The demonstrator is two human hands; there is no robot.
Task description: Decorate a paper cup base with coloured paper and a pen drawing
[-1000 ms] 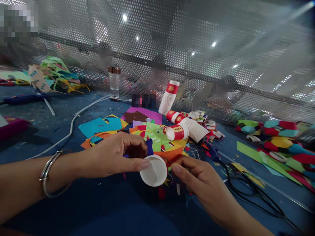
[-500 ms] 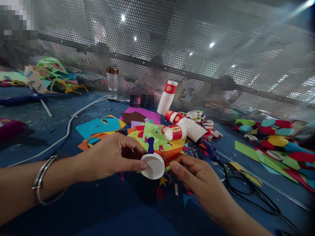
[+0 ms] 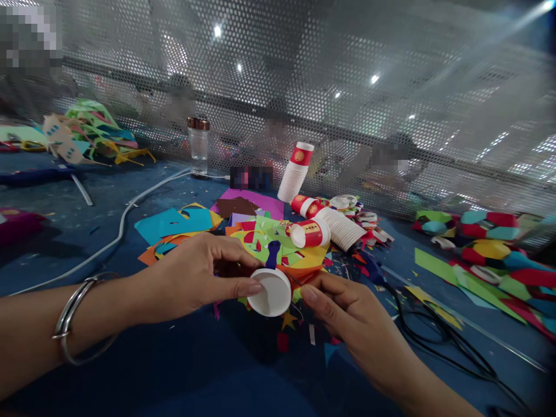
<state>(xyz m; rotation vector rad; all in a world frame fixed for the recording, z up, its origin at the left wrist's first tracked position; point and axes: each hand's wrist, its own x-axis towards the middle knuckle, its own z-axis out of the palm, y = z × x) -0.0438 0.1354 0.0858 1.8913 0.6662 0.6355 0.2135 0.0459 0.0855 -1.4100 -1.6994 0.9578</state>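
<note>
My left hand (image 3: 212, 278) pinches a round white paper cup base (image 3: 270, 294) at its left edge, thumb on the face and fingers behind. The raised rim of the base faces me. A dark blue paper piece (image 3: 273, 255) sticks up from its top edge. My right hand (image 3: 336, 301) is closed in a pinch just right of the base. Something thin and dark runs between its fingertips and the base, too small to name. Behind lies a pile of cut coloured paper (image 3: 273, 231), with a red and white paper cup (image 3: 309, 233) on its side.
A leaning stack of paper cups (image 3: 295, 172) stands at the back; another stack (image 3: 341, 227) lies down. Further left is a clear bottle (image 3: 198, 147). A white cable (image 3: 124, 223) crosses the left; a black cable (image 3: 438, 336) coils at right. Colourful paper pieces (image 3: 490, 249) lie far right.
The cup base has turned slightly in my left hand, and the dark blue piece on top has shifted a little to the right. My right hand has hardly moved.
</note>
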